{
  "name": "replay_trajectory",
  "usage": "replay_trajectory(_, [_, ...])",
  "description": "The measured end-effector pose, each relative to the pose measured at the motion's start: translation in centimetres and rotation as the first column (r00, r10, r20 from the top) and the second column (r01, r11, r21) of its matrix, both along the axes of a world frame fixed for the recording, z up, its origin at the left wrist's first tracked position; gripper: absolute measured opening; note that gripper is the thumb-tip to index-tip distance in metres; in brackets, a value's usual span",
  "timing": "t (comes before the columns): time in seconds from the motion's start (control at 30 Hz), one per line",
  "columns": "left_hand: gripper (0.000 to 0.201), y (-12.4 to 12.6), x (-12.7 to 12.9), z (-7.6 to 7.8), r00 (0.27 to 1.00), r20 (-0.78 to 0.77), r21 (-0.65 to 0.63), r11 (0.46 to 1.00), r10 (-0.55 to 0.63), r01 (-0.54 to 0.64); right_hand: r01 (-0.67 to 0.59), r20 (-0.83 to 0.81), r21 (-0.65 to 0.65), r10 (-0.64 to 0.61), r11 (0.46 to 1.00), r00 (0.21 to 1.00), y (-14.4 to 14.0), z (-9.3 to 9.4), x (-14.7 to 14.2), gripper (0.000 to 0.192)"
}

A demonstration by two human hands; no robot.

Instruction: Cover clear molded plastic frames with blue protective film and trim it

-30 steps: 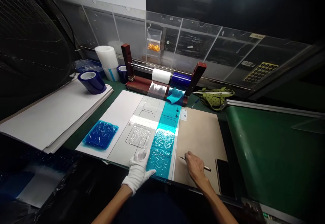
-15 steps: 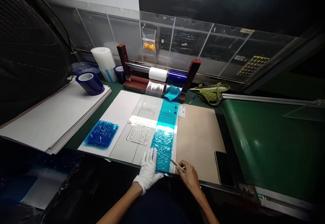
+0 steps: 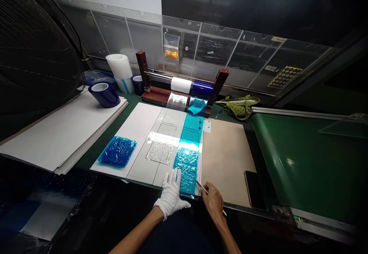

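The grip of the bare right hand point(image 3: 212, 200) is closed around a slim, pointed metal-tipped tool point(image 3: 202, 187), its tip at the right edge of a glossy teal plastic film strip point(image 3: 193, 123). The white-gloved left hand point(image 3: 171, 196) lies flat at the film's lower left edge, fingers together, thumb out, grasping nothing I can see.

That strip lies on the desk, over a pale sheet marked with black rounded outlines point(image 3: 166, 129), and runs up toward the shiny dark-blue film roll point(image 3: 202, 89) at its one o'clock.

To my eye the covering looks done along the sheet's length. What seems left is the near half, puckered rather than smooth, and the edge by the tip, where I can make out no cut. I can't tell whether the strip still joins the roll.

A second ago the right hand was over the tan board point(image 3: 225, 154), toward three o'clock; now it is in beside the film.
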State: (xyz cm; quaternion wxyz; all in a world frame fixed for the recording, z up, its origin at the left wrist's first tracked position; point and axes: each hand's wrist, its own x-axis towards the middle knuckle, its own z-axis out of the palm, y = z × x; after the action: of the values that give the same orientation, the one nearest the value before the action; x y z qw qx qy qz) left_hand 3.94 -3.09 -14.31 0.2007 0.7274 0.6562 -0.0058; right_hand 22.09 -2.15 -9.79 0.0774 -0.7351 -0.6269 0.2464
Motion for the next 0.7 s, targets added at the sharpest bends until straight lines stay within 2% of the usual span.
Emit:
replay_trajectory(0.07, [0.124,0.0,0.0,0.1,1.000,0.006,0.007,1.000,0.008,-0.008,-0.008,-0.058,-0.008,0.007,1.000,0.998,-0.4,0.8,0.4,0.019])
replay_trajectory(0.13, [0.107,0.0,-0.1,0.3,0.999,0.016,0.013,1.000,0.029,-0.029,0.007,-0.194,-0.036,-0.014,0.999,0.981,-0.8,1.5,0.8,0.026])
replay_trajectory(0.2, [0.099,-0.2,-0.3,0.7,0.998,0.042,0.008,0.998,0.055,-0.056,0.096,-0.407,-0.110,-0.133,0.989,0.904,-0.9,1.9,0.6,0.032])
replay_trajectory(0.27, [0.099,-0.3,-0.5,1.1,0.992,0.095,-0.009,0.997,0.083,-0.082,0.204,-0.587,-0.222,-0.298,0.954,0.753,-0.6,1.7,-0.4,0.041])
replay_trajectory(0.33, [0.099,-0.6,-0.9,1.7,0.977,0.174,-0.037,0.992,0.123,-0.118,0.250,-0.660,-0.294,-0.385,0.923,0.645,0.0,1.0,-1.7,0.051])
replay_trajectory(0.43, [0.116,-1.2,-2.0,3.0,0.919,0.312,-0.100,0.970,0.243,-0.222,0.258,-0.689,-0.301,-0.396,0.918,0.607,0.5,0.3,-3.5,0.056])
replay_trajectory(0.5, [0.124,-1.9,-3.1,4.0,0.836,0.405,-0.156,0.929,0.370,-0.336,0.264,-0.711,-0.280,-0.384,0.923,0.589,0.2,0.6,-4.2,0.057])
replay_trajectory(0.53, [0.120,-2.2,-3.8,4.6,0.778,0.456,-0.186,0.901,0.432,-0.391,0.255,-0.724,-0.272,-0.372,0.928,0.580,-0.1,1.1,-4.4,0.057])
replay_trajectory(0.6, [0.096,-2.6,-5.3,5.7,0.639,0.572,-0.251,0.851,0.514,-0.461,0.212,-0.752,-0.274,-0.347,0.938,0.560,-0.7,2.3,-4.8,0.055])
replay_trajectory(0.7, [0.053,-2.3,-8.3,7.1,0.426,0.717,-0.321,0.804,0.552,-0.501,0.138,-0.788,-0.303,-0.329,0.943,0.520,-0.7,4.2,-5.5,0.061])
